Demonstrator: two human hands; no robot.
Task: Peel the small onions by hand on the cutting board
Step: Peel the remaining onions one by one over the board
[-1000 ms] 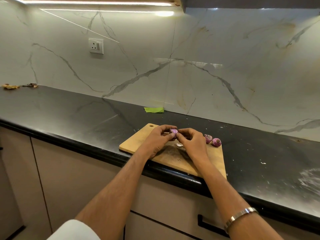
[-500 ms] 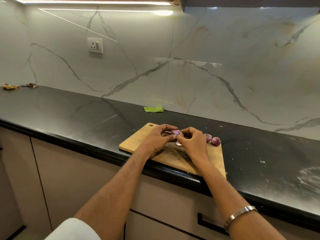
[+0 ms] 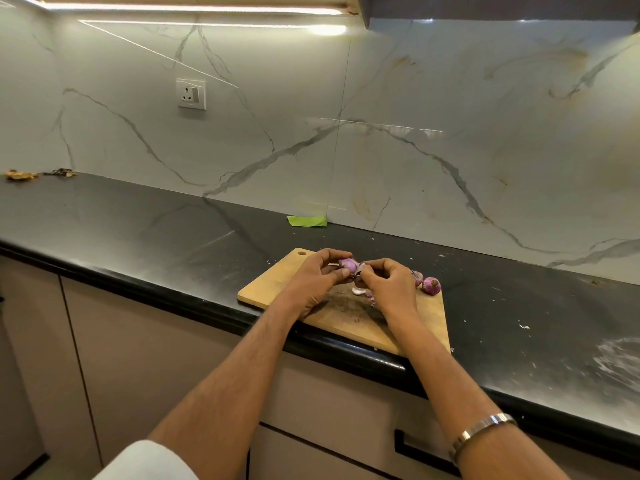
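second onion (image 3: 416, 276) half hidden behind right hand (image 3: 389, 285), sleeve (image 3: 149, 462) cut off

- Both hands, the left (image 3: 313, 284) and the right (image 3: 389, 289), are crowding the board's (image 3: 277, 284) middle.
- Two onions (image 3: 430, 285) are sitting at its far right corner, blocking that side.
- Peel scraps (image 3: 360, 291) are lying under the hands.
- The bench (image 3: 138, 230) is lying bare to the left.

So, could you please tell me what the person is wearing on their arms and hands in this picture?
Both hands, the left hand and the right hand, are bare, with no gloves or rings that I can make out. Both forearms are bare too. A white sleeve shows at the bottom edge on the left arm. The right wrist carries a plain silver-coloured metal bangle.
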